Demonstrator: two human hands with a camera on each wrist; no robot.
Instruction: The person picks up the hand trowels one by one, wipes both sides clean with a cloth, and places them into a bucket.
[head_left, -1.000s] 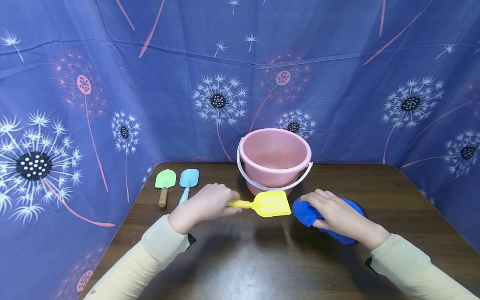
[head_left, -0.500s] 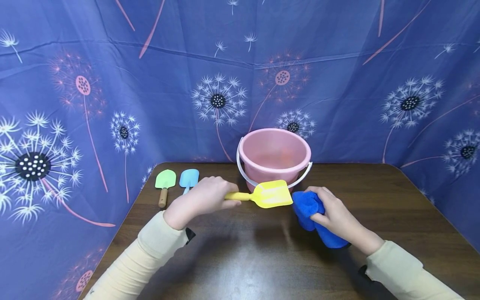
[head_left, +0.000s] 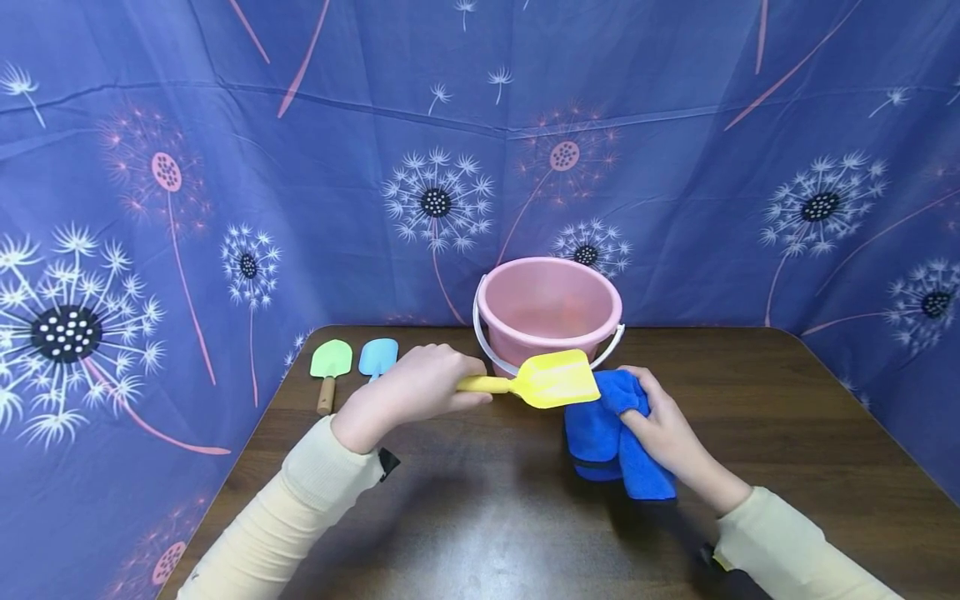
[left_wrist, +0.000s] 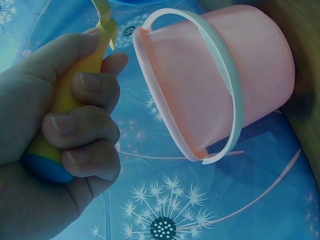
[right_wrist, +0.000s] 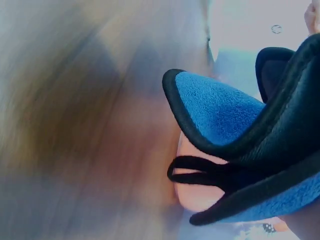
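Note:
My left hand (head_left: 408, 392) grips the handle of a yellow toy shovel (head_left: 553, 377), lifted above the table with its blade pointing right. The left wrist view shows the fingers (left_wrist: 82, 125) curled round the yellow handle (left_wrist: 60, 107). My right hand (head_left: 663, 429) holds a blue cloth (head_left: 600, 433) bunched up just under and right of the blade. In the right wrist view the blue cloth (right_wrist: 225, 117) fills the frame, with blur around it. A pink bucket (head_left: 550, 312) with a white handle stands right behind the shovel.
A green toy shovel (head_left: 330, 362) and a light blue one (head_left: 377, 358) lie at the table's back left. The dark wooden table (head_left: 487, 517) is enclosed by blue dandelion-print fabric (head_left: 225, 167) behind and at both sides.
The left hand raised the yellow shovel off the table and tilted its blade up. The right hand picked up the blue cloth and brought it left, up to the blade.

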